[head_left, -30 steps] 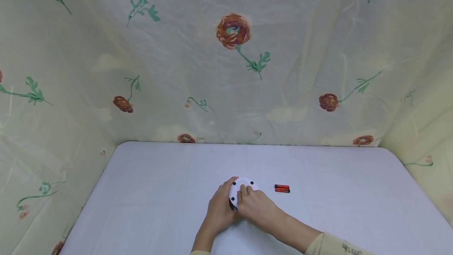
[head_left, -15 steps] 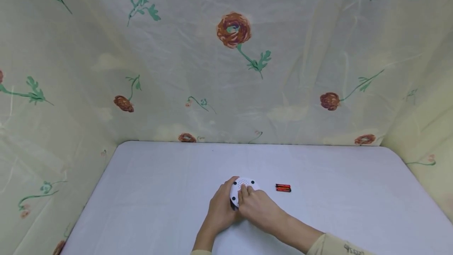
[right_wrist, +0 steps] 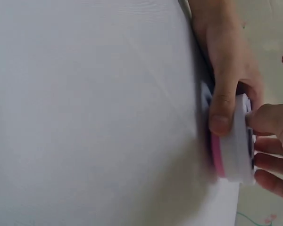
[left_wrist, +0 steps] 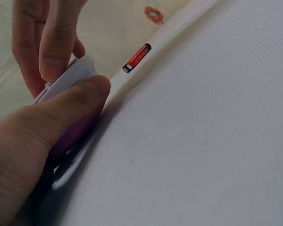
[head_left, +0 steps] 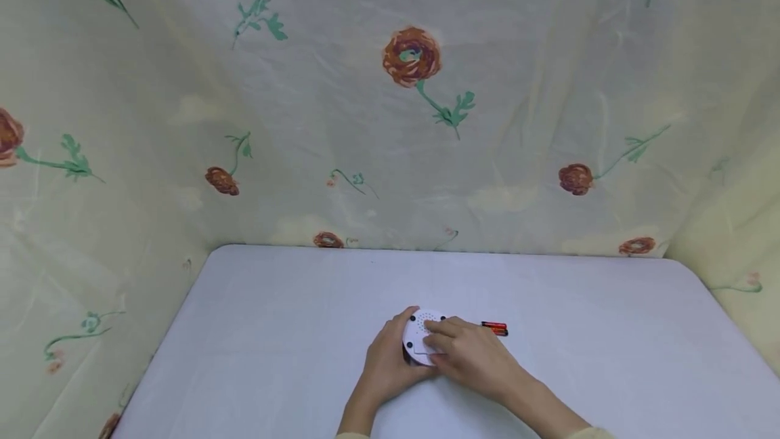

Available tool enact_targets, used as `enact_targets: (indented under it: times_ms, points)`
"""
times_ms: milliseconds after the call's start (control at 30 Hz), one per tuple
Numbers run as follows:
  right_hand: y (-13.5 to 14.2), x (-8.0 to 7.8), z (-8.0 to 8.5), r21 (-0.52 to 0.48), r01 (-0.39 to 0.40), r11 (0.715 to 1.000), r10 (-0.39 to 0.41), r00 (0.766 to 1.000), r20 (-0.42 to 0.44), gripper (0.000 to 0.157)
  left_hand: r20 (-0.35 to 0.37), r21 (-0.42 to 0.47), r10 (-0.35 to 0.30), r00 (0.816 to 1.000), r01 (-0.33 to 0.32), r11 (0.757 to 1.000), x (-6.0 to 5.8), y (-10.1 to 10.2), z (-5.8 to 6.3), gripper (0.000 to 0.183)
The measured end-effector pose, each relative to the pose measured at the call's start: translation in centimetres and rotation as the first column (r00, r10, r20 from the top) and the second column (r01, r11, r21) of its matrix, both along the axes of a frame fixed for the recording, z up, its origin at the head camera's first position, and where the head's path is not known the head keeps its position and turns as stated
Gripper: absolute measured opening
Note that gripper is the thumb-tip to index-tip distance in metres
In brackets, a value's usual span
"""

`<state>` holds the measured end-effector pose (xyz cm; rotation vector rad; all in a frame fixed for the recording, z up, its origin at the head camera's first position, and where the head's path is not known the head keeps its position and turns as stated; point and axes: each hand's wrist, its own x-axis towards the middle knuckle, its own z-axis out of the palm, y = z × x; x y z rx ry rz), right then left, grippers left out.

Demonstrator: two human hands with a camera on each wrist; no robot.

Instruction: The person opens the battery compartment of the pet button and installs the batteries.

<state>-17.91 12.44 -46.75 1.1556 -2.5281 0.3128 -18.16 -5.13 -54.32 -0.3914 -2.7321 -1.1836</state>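
Observation:
A round white device (head_left: 419, 343) has small holes and black feet on the face turned up in the head view. Its far side shows pink in the right wrist view. My left hand (head_left: 392, 359) grips it by the rim, thumb (left_wrist: 82, 96) along the edge, the other fingers mostly hidden. My right hand (head_left: 478, 361) rests its slightly bent fingertips and thumb (right_wrist: 269, 117) on that face, partly covering a panel outline near the lower edge. Two red and black batteries (head_left: 496, 328) lie beyond the right hand, partly hidden by it in the head view.
A white-covered table (head_left: 292, 330) extends around the hands. Pale curtains with printed flowers (head_left: 411, 56) hang behind it and along both sides. One battery (left_wrist: 137, 57) shows on the cloth in the left wrist view.
My right hand has shifted right and spread over the device's face, uncovering part of the panel outline. It now overlaps the batteries in the head view. My left hand keeps its hold.

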Motion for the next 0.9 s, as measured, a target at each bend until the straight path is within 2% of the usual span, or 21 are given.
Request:
enact_targets:
  times_ms: [233, 400, 633, 800, 900]
  points:
    - [-0.1, 0.1, -1.2, -0.078, -0.068, 0.995, 0.062, 0.995, -0.073, 0.014, -0.017, -0.004, 0.004, 1.0, -0.004, 1.0, 0.0, 0.1, -0.3, 0.095]
    - [-0.5, -0.1, -1.4, -0.099, -0.031, 0.995, 0.02, 0.994, -0.105, 0.016, -0.027, -0.005, 0.02, 0.999, -0.02, 1.0, -0.1, 0.0, -0.2, 0.096]
    - [-0.6, -0.4, -1.0, -0.069, -0.003, 0.998, -0.002, 0.998, -0.069, 0.017, -0.036, -0.017, 0.027, 0.999, -0.027, 0.999, -0.2, 0.1, 0.0, 0.096]
    - [-0.4, -0.4, -0.6, -0.055, 0.036, 0.998, -0.036, 0.999, 0.001, 0.017, 0.001, -0.01, 0.02, 1.0, -0.02, 1.0, -0.1, 0.3, -0.1, 0.097]
    - [-0.2, -0.4, -0.4, -0.071, 0.026, 0.997, -0.025, 1.0, 0.013, 0.017, 0.011, -0.014, 0.025, 1.0, -0.025, 1.0, -0.1, 0.2, -0.1, 0.098]
